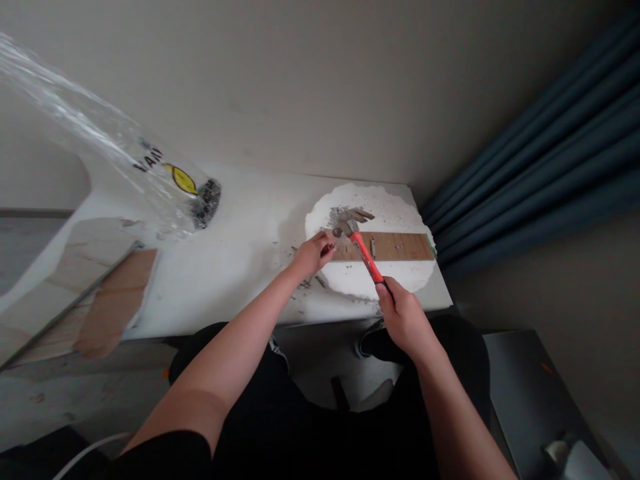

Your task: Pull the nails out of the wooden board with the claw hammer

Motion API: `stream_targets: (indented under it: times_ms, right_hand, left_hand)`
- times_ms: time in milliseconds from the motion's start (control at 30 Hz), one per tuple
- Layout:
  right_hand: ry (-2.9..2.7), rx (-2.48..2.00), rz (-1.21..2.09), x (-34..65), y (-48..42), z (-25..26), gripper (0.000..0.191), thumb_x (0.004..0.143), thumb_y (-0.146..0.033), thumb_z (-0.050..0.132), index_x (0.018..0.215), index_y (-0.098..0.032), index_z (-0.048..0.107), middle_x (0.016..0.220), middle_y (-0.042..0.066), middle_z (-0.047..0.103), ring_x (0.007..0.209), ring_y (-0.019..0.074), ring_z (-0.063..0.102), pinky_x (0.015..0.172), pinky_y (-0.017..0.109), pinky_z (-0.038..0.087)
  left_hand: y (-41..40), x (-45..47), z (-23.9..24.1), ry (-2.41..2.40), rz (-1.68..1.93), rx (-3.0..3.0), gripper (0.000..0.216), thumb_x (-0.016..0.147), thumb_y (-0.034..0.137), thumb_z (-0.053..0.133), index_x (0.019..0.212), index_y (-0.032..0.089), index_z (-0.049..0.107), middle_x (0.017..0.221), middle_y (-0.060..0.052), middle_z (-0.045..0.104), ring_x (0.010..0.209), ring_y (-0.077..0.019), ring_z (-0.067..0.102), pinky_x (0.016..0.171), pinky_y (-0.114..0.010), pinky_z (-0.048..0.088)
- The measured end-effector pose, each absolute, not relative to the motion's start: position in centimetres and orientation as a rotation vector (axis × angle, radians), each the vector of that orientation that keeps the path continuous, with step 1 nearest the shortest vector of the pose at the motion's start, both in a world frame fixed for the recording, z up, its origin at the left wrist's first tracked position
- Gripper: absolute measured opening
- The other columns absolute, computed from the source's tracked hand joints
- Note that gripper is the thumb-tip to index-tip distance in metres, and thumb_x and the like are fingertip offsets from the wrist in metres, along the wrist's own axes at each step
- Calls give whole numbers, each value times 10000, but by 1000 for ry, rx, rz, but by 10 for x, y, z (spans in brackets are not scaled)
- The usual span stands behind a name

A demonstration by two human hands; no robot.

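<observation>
My right hand [403, 313] is closed round the black grip of a claw hammer [364, 252] with an orange-red handle. The hammer's steel head rests at the left end of a wooden strip [400, 245]. That strip lies across a round white foam pad [380, 200] on a white table [240, 267]. My left hand [314, 253] is pinched shut beside the hammer head at the strip's left end; what it pinches is too small to make out. A few small nails stick out of the strip. Grey crumbs lie around the pad.
A clear plastic bag [125, 160] with a yellow and black label lies on the table's left part. A mirror-like panel [80, 293] leans at the left edge. Dark blue curtains [550, 153] hang at the right. The wall stands close behind.
</observation>
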State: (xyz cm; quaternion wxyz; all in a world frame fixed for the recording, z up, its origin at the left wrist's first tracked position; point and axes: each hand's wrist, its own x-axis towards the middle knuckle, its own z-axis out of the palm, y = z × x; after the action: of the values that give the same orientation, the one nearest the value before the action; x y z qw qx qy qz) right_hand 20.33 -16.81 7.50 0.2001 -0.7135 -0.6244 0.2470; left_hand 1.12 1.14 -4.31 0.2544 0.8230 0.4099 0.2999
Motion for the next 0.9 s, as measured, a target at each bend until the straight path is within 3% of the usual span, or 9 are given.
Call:
stream_targets:
  times_ms: [900]
  right_hand:
    - [-1801, -2046, 671, 200, -167, 74, 327, 1042, -389, 337, 1070, -196, 599, 702, 40, 606, 653, 207, 547, 611, 283, 291]
  left_hand:
    - [12, 10, -45, 1127, 843, 2233, 141, 898, 271, 561, 887, 160, 646, 941, -76, 644, 757, -157, 605, 729, -275, 485]
